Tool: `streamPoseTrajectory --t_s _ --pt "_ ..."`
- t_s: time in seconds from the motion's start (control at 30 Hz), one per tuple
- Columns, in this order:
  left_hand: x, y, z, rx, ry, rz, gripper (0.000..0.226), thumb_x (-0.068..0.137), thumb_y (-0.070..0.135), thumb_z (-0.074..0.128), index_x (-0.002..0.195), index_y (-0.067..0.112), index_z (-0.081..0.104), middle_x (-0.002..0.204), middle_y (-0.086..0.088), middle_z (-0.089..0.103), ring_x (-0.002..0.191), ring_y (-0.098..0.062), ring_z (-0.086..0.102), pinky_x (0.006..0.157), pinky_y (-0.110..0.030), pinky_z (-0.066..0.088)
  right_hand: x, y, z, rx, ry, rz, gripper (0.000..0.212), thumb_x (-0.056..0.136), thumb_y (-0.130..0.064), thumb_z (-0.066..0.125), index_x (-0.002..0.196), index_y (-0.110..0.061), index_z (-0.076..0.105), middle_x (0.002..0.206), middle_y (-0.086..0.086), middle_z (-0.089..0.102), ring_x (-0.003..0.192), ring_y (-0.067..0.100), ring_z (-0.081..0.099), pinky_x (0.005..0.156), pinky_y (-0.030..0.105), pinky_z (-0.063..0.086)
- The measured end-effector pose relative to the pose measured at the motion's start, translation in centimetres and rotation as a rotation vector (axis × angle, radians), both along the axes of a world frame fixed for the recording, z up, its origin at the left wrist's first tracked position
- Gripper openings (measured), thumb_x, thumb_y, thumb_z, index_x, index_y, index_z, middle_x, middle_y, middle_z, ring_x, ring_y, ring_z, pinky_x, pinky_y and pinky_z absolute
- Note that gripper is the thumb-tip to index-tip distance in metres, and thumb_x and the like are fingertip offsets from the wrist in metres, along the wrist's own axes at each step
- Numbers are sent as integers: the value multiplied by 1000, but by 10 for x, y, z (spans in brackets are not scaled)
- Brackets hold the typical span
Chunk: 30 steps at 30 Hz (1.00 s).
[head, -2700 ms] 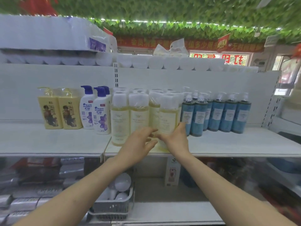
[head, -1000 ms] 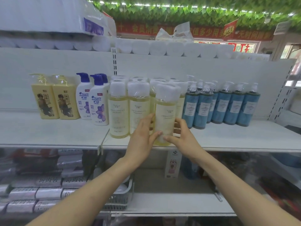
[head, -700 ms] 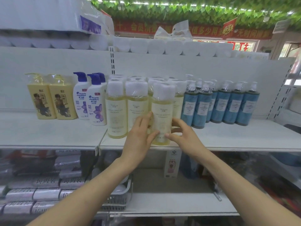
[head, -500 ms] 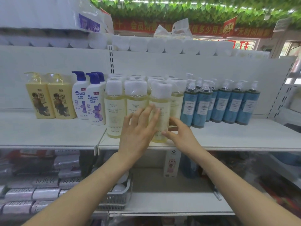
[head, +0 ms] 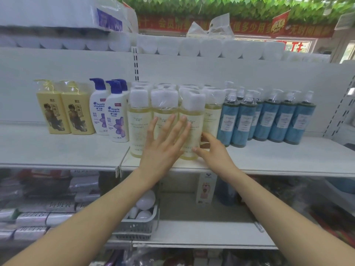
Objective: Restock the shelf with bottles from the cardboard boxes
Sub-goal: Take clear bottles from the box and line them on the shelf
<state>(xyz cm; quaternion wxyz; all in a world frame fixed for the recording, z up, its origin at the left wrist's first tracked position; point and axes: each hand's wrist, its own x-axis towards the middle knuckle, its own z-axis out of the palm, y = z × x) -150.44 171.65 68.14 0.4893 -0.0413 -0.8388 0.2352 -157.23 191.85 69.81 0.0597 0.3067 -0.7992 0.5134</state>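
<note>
Left hand lies flat, fingers straight and spread, against the yellow bottle standing at the shelf front. Right hand, at the bottle's 4 o'clock, curls thumb and fingers round its base.

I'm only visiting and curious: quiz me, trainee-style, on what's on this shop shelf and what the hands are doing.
1. True or false: the left hand lies with straight fingers against the pale yellow bottles.
2. What stands immediately right of them on the shelf? A) blue bottles B) red cans C) paper bags
3. How many blue pump tops show on the white shampoo bottles?
Key: 1 true; 2 A; 3 three.
</note>
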Motion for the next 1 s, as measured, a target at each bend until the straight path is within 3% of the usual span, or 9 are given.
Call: streamPoseTrajectory --t_s 0.2,0.4,0.63,0.73,0.9,0.97,1.0 --pt "1 10 1 35 -38 29 90 101 51 60 170 11 19 178 -14 16 165 -34 15 127 -69 15 -2 -8 7 -93 -121 67 71 82 -26 92 137 -37 49 126 -18 67 113 -3 66 95 24 59" --pt "11 23 3 102 -105 74 95 98 50 66 170 11 18 178 -14 13 165 -33 14 125 -68 16 -5 -12 6 -65 -45 -4 73 78 -33 93 138 -39 51 119 -25 66 104 -19 61 76 4 50" --pt "31 43 13 201 -231 103 91 100 50 61 170 10 19 178 -14 13 163 -33 22 126 -63 21 -1 -7 9 -63 -31 -3 71 81 -28 92 140 -34 54 124 -21 67 112 -4 64 92 22 55" --pt "36 54 14 306 -313 27 86 103 43 59 170 8 18 178 -16 6 158 -35 31 126 -54 31 3 -1 11 -62 -28 6 66 83 -30 90 137 -39 55 121 -24 67 110 -6 64 88 20 56" --pt "48 72 17 370 -418 23 90 103 39 59 171 9 8 179 -12 -6 150 -33 40 120 -46 39 3 11 17 10 -38 13 57 90 -22 84 133 -37 51 110 -31 58 102 -6 62 71 0 47" --pt "57 76 16 369 -427 45 92 101 41 62 171 10 10 179 -12 -1 148 -33 42 120 -45 38 5 18 18 54 -2 -5 56 90 -23 82 134 -35 49 114 -28 55 103 -3 59 78 3 46" --pt "63 77 15 379 -424 60 92 100 42 62 170 10 13 179 -13 3 149 -33 41 120 -45 38 8 21 16 82 33 -20 56 91 -25 80 139 -30 51 121 -20 56 110 5 60 87 11 46"
